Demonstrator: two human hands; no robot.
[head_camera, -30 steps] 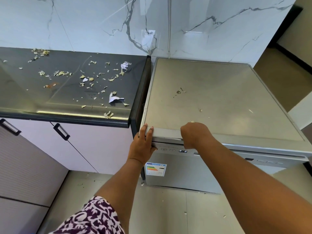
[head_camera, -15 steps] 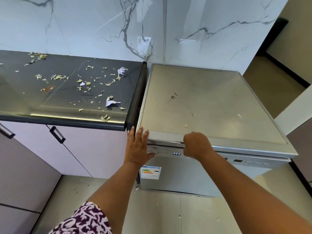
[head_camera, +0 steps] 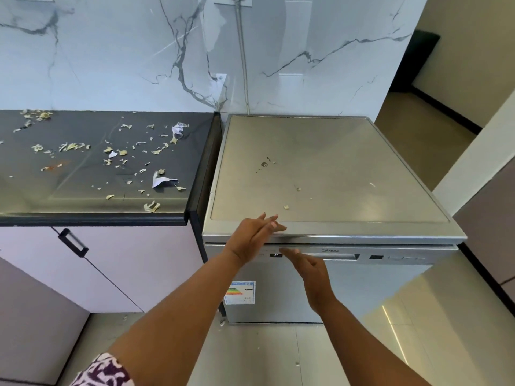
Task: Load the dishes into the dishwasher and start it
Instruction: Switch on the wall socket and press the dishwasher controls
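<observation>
A silver freestanding dishwasher [head_camera: 334, 174] stands against the marble wall with its door closed. Its control strip [head_camera: 390, 257] runs along the top of the door, and a small display [head_camera: 275, 255] is lit at the left. My left hand [head_camera: 252, 239] hovers in front of the top front edge, fingers straight and holding nothing. My right hand [head_camera: 306, 267] is just below it, in front of the door's recessed handle [head_camera: 340, 256], fingers extended toward the display. No dishes are in view.
A dark countertop [head_camera: 92, 190] strewn with food scraps and paper bits adjoins the dishwasher on the left. Pale cabinets with a black handle [head_camera: 73, 243] sit beneath it. Tiled floor [head_camera: 278, 355] lies in front. A cable [head_camera: 242, 57] runs down the wall.
Both hands have come off the dishwasher's top front edge and opened. The right hand dropped to the handle level. The view has pulled back and upward.
</observation>
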